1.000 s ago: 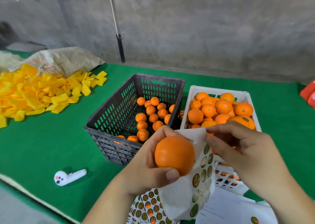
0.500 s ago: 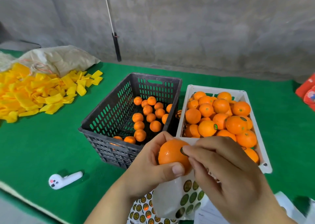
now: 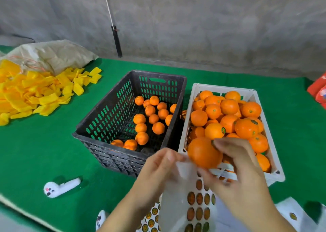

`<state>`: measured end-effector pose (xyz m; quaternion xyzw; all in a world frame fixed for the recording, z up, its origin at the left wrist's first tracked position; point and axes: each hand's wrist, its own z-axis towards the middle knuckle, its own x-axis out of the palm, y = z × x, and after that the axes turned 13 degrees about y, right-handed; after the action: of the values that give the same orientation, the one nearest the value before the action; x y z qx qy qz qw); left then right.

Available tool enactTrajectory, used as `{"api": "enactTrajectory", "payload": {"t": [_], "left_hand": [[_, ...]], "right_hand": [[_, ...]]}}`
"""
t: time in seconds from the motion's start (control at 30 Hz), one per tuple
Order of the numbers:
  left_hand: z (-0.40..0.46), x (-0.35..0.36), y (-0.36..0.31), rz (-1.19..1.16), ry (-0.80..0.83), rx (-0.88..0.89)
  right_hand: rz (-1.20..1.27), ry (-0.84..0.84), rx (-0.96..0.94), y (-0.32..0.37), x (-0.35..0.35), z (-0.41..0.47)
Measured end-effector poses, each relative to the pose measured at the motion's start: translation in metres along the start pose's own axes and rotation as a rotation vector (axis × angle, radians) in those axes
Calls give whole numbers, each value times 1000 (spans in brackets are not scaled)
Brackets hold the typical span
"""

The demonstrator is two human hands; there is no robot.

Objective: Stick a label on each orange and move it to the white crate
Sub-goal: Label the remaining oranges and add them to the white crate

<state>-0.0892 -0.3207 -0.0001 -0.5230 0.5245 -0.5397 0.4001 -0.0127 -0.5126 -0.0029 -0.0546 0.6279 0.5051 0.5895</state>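
From my head view, my right hand (image 3: 236,168) has its grip curled round the orange (image 3: 204,152), fingers over the top and thumb below, holding it just over the near left corner of the white crate (image 3: 227,174). My left hand (image 3: 158,168) pinches the top edge of the label sheet (image 3: 183,196), which hangs down toward me with rows of round stickers on it. A dark sliver at the orange's upper right, by my fingertips, looks like the label, though blur hides most of it. To do this step well, I judge I should press that label flat with a fingertip, then lower the orange into a gap among the heaped fruit rather than drop it, since the crate is nearly full and one could roll off. The black crate (image 3: 130,118) to the left holds the unlabelled ones. Half a second ago my left hand cradled the orange while my right pressed on it; now it has passed to my right and moved rightward over the white crate.
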Motion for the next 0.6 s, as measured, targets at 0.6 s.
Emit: {"api": "enactTrajectory", "payload": {"t": [0.6], "left_hand": [[23,-30,9,55,127,154]], "right_hand": [[956,317,224,-48,21,19]]}}
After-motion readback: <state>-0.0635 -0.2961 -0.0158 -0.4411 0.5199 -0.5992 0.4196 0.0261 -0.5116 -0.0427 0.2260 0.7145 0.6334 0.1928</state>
